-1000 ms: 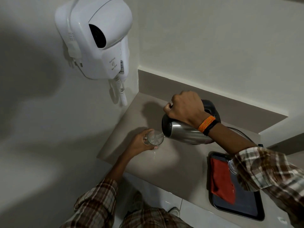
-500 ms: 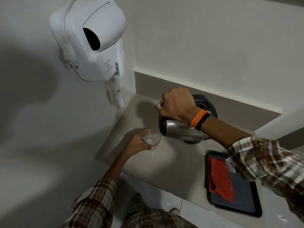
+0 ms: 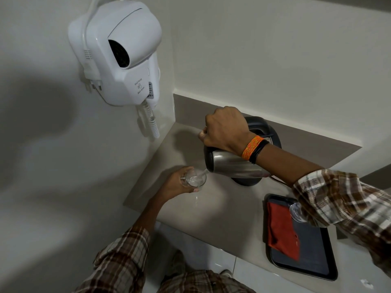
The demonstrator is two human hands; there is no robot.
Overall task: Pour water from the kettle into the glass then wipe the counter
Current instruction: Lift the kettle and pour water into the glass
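A steel kettle with a black lid and handle is tipped to the left above the beige counter. My right hand grips its handle from above. Water runs from the spout into a clear glass that stands on the counter at the left. My left hand is wrapped around the glass. A red cloth lies folded on a black tray at the right.
A white wall-mounted hair dryer with a coiled cord hangs over the counter's left corner. The kettle's black base sits behind the kettle by the back wall. A second clear glass stands on the tray, half hidden by my right sleeve.
The kettle stays tipped over the glass and keeps pouring, and more water is in the glass. Both hands hold as before. The view has shifted slightly.
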